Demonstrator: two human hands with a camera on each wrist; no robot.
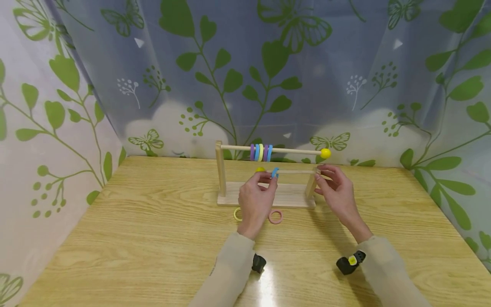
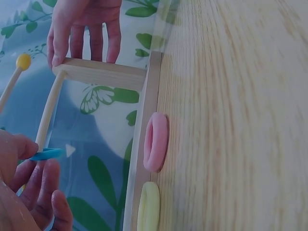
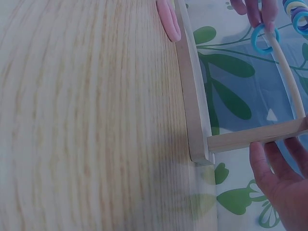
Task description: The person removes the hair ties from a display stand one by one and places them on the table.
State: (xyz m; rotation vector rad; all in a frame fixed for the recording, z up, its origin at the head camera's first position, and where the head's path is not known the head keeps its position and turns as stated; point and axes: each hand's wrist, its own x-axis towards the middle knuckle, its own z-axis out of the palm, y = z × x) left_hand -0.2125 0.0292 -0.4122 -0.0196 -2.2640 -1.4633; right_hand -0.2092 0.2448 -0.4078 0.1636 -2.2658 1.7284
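Note:
My left hand [image 1: 256, 199] pinches a light blue ring [image 1: 275, 172] between thumb and fingers. The ring is around the lower rod [image 1: 295, 172] of a wooden stand [image 1: 287, 198], near that rod's yellow ball end [image 1: 260, 169]. At the stand's short right post, my right hand [image 1: 339, 196] grips the top, thumb in front and fingers on the outer side. Purple, blue and yellow rings [image 1: 261, 152] hang together on the upper rod [image 1: 297, 151]. The left wrist view shows the blue ring [image 2: 47, 154] at the fingertips, below the post.
A pink ring [image 1: 275, 216] and a pale yellow ring [image 1: 237, 214] lie on the wooden table [image 1: 153, 238], in front of the stand's base. The upper rod ends in a yellow ball [image 1: 325, 153] at the right. A patterned curtain [image 1: 245, 85] hangs behind the table.

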